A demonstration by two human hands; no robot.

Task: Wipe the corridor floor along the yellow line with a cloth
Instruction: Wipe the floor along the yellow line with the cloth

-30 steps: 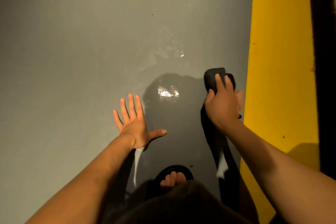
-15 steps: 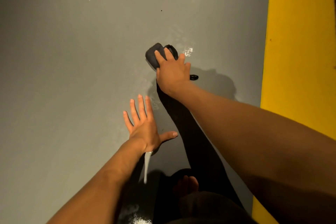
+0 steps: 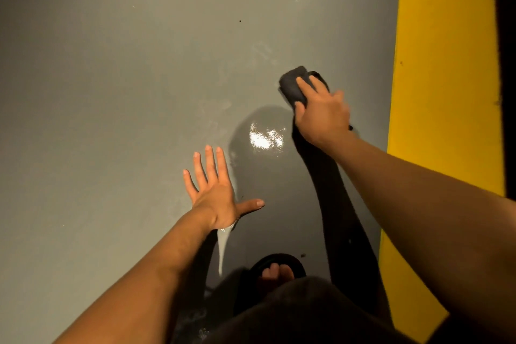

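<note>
Grey glossy corridor floor (image 3: pixel 111 92) fills the head view, with a wide painted yellow line (image 3: pixel 441 92) running down the right side and a dark strip beyond it. Right hand (image 3: pixel 324 117) presses a dark grey folded cloth (image 3: pixel 293 85) onto the floor, fingers (image 3: pixel 305 84) laid over its top, thumb curled at its near edge, so the hand grips it. Cloth pokes out ahead and left of those fingers, on grey floor, near the yellow line but not touching it. Bright wet glare patch (image 3: pixel 265 138) sits just below-left of the right thumb, between the two hands. Left hand (image 3: pixel 215 195) lies flat on the floor, fingers straight and spread, thumb out to the right, holding nothing. Thin pale wet streak (image 3: pixel 223 248) runs back from the heel of that palm. Toes in a black sandal (image 3: pixel 276 267) show behind both hands, near bottom edge. Dark arm shadows cross the floor under the right forearm. Small dark speck (image 3: pixel 240 20) lies well ahead of the fingers.
</note>
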